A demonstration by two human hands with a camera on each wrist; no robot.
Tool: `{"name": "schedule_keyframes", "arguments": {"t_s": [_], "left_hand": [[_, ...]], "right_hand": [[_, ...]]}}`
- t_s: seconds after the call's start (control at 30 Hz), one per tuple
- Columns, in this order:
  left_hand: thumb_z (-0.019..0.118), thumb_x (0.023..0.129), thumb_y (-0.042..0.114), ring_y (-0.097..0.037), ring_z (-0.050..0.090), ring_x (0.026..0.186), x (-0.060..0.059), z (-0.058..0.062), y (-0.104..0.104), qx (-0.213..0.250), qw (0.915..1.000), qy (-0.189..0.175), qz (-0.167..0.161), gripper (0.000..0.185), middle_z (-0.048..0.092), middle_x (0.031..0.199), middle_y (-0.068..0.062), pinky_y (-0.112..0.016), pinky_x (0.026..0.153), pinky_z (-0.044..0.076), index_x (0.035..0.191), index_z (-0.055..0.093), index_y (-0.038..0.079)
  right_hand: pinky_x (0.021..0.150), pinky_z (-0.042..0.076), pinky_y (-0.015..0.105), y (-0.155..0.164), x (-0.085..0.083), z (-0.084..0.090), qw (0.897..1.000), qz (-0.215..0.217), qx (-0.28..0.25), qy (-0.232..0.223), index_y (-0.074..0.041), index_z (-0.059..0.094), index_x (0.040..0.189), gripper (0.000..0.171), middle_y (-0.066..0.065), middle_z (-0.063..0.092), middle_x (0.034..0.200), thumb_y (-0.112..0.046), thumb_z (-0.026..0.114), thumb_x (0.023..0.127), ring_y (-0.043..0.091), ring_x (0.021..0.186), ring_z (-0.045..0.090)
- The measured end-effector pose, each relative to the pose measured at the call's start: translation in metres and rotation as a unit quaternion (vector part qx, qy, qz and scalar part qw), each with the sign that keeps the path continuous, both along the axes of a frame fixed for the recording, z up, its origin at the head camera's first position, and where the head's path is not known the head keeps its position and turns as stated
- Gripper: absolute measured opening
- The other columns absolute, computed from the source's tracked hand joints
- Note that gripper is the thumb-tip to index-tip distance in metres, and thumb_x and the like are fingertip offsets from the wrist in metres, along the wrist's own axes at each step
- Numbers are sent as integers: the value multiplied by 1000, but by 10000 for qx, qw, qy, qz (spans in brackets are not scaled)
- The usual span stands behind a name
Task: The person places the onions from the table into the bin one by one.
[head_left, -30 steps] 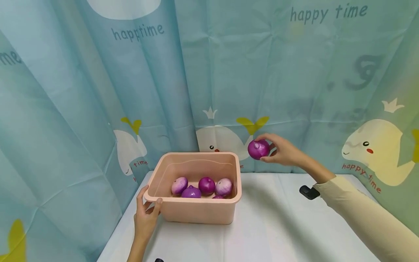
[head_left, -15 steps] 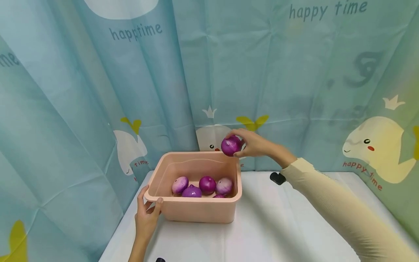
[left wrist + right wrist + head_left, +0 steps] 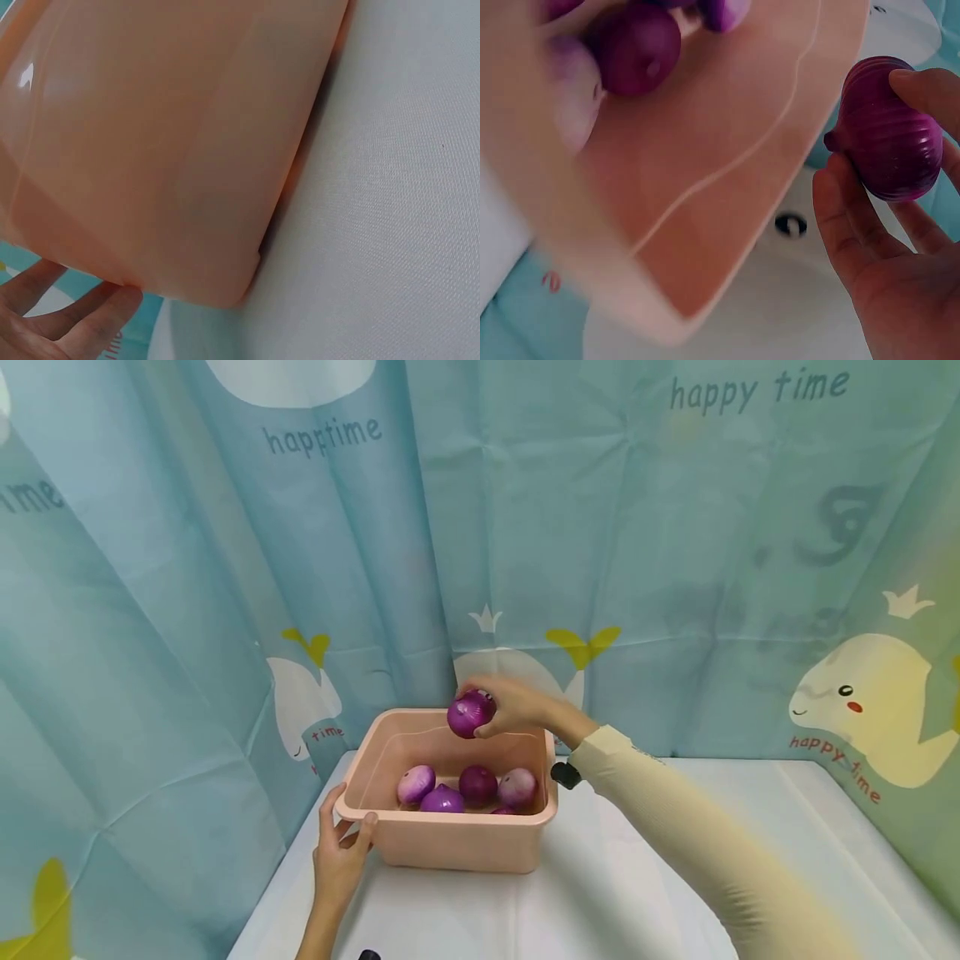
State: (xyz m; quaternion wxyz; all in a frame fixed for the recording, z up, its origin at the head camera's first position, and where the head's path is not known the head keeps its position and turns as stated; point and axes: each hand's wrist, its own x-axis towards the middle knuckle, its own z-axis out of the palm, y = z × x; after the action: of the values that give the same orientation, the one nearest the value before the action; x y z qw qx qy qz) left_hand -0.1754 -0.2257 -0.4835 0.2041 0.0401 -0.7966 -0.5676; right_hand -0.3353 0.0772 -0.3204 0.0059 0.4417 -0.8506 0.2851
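A pink plastic tub (image 3: pixel 457 843) stands on the white table, with several purple onions (image 3: pixel 477 784) on its floor, some paler than others. My right hand (image 3: pixel 510 706) grips another purple onion (image 3: pixel 470 713) above the back part of the tub. In the right wrist view, thumb and fingers wrap this glossy, ribbed onion (image 3: pixel 892 131). At the tub's front left corner my left hand (image 3: pixel 341 856) holds the rim, thumb in front and fingers along the side. Only the fingers (image 3: pixel 97 315) against the tub wall show in the left wrist view.
The white tabletop (image 3: pixel 622 877) extends to the right and in front of the tub. A blue-green curtain (image 3: pixel 660 543) printed with whales hangs close behind the tub and along both sides.
My right hand has carried the onion leftward, from right of the tub to above it. The left hand stays on the rim and the tub stays put.
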Motion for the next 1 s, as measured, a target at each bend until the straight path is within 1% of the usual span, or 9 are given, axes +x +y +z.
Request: {"name": "schedule_keyframes", "arguments": {"t_s": [0.1, 0.27, 0.4, 0.53, 0.73, 0.87, 1.0], "left_hand": [[67, 102, 27, -48, 67, 110, 0, 0, 0, 43, 10000, -25, 6, 68, 44, 155, -25, -24, 76, 58, 159, 31, 30], [68, 101, 24, -48, 68, 108, -1, -2, -1, 76, 9999, 82, -14, 68, 46, 152, -27, -21, 73, 57, 158, 32, 30], [68, 101, 25, -48, 68, 107, -2, -3, -2, 43, 9999, 118, -14, 67, 45, 153, -26, -20, 73, 56, 158, 32, 31], [68, 101, 25, -47, 68, 107, -1, -2, -2, 8, 10000, 90, 19, 67, 44, 154, -25, -25, 74, 59, 158, 32, 31], [68, 101, 26, -47, 68, 107, -1, -1, -2, -23, 10000, 64, 23, 67, 44, 154, -25, -35, 76, 62, 158, 31, 31], [67, 102, 27, -48, 68, 108, -1, -1, -2, -57, 10000, 38, 16, 67, 42, 156, -23, -36, 77, 62, 158, 30, 31], [66, 102, 28, -48, 67, 110, 0, -1, -2, -75, 10000, 18, 18, 67, 41, 157, -24, -37, 77, 62, 158, 30, 30]], "right_hand": [[95, 53, 31, -15, 1, -4, 9997, 146, 21, -180, -11, 61, 128, 54, 2, 63, 122, -14, 87, 80, 20, 111, 60], [92, 54, 27, -32, 2, -11, 9991, 224, 103, -337, -15, 61, 128, 52, 1, 64, 120, -11, 85, 82, 18, 109, 60], [93, 54, 27, -40, 3, -13, 9987, 236, 140, -425, -16, 60, 129, 53, 1, 64, 122, -11, 85, 83, 17, 110, 59], [93, 54, 28, -44, 3, -14, 9983, 243, 172, -495, -15, 59, 131, 54, 4, 63, 124, -10, 85, 83, 18, 112, 59], [93, 55, 28, -44, 4, -16, 9974, 107, 203, -679, -17, 58, 132, 56, 1, 63, 125, -10, 85, 83, 17, 114, 58], [92, 55, 29, -43, 4, -18, 9969, 114, 145, -770, -17, 59, 131, 56, 0, 63, 123, -11, 85, 83, 17, 114, 59], [93, 55, 29, -44, 3, -21, 9968, 182, 192, -750, -15, 58, 130, 54, 2, 63, 123, -10, 85, 83, 18, 114, 59]]}}
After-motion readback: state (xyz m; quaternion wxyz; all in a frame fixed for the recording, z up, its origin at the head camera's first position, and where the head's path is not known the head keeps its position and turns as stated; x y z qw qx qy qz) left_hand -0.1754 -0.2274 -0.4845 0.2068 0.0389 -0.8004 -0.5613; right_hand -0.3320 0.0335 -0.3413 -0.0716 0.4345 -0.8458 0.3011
